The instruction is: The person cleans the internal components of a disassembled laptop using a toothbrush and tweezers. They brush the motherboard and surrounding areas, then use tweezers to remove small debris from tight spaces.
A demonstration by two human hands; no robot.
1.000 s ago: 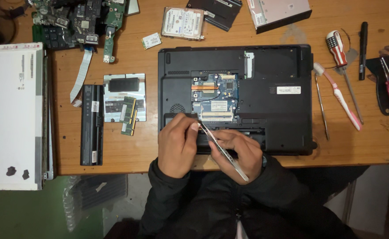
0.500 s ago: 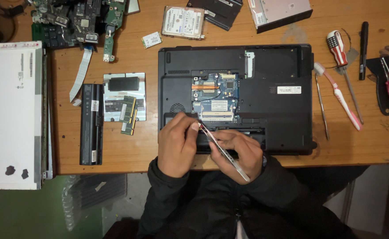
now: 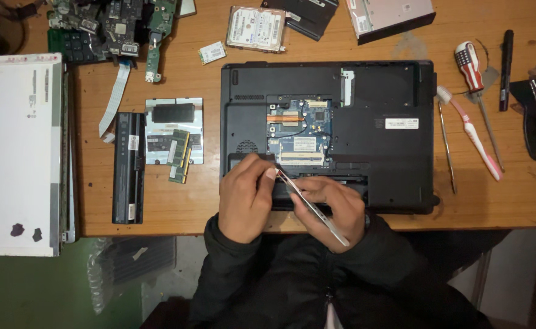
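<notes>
A black laptop (image 3: 377, 131) lies upside down on the wooden table, its centre hatch open on a blue circuit board (image 3: 298, 131). My right hand (image 3: 335, 210) grips thin metal tweezers (image 3: 310, 206), their tip resting at the near edge of the open hatch. Beside it my left hand (image 3: 246, 198) rests on the laptop's front edge, thumb and fingertips pressed near the tweezers' tip. Whether the tweezers pinch anything is hidden by my fingers.
Left of the laptop lie a black battery (image 3: 129, 167), a metal cover plate with memory sticks (image 3: 179, 155) and a white screen panel (image 3: 18, 152). At the back are circuit boards (image 3: 112, 24) and a hard drive (image 3: 255, 28). On the right lie screwdrivers (image 3: 475, 79) and a toothbrush (image 3: 469, 131).
</notes>
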